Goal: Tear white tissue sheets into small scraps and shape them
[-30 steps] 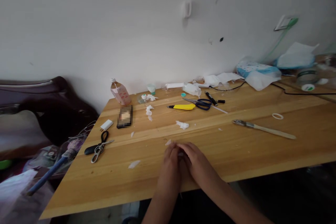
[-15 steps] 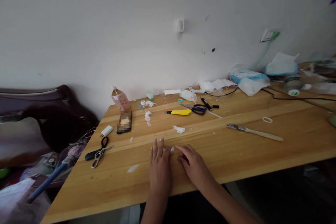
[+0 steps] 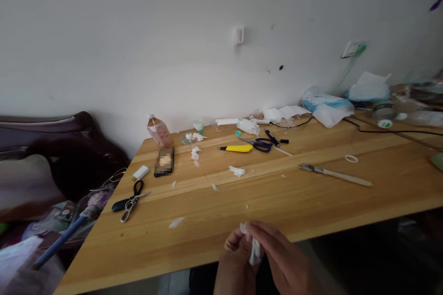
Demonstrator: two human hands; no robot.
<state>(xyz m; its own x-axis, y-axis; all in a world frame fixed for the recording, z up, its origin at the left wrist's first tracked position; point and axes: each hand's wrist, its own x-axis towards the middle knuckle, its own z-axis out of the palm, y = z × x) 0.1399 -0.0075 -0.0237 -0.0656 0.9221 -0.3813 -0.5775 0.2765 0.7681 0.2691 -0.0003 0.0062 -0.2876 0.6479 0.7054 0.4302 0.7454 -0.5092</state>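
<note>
My left hand (image 3: 235,260) and my right hand (image 3: 282,251) meet at the table's front edge, both closed on one crumpled white tissue (image 3: 255,251). A bit of the tissue pokes out above the fingertips, and more hangs between the palms. Beyond them on the wooden table (image 3: 277,207) lie a crumpled tissue piece (image 3: 237,171), another tissue wad (image 3: 195,152) and a flat white scrap (image 3: 176,222). A small scrap (image 3: 215,187) rests farther back from my hands.
A yellow utility knife (image 3: 238,148), dark-handled scissors (image 3: 262,144) and a black marker (image 3: 272,138) lie mid-table. To the right is a paintbrush (image 3: 335,175). A bottle (image 3: 159,130), a phone (image 3: 164,162) and small scissors (image 3: 130,206) are at the left. Tissue packs (image 3: 327,103) stand near the wall.
Both hands have left the tabletop and drawn back toward me, coming together around the tissue. The small scrap where the left fingers were now shows.
</note>
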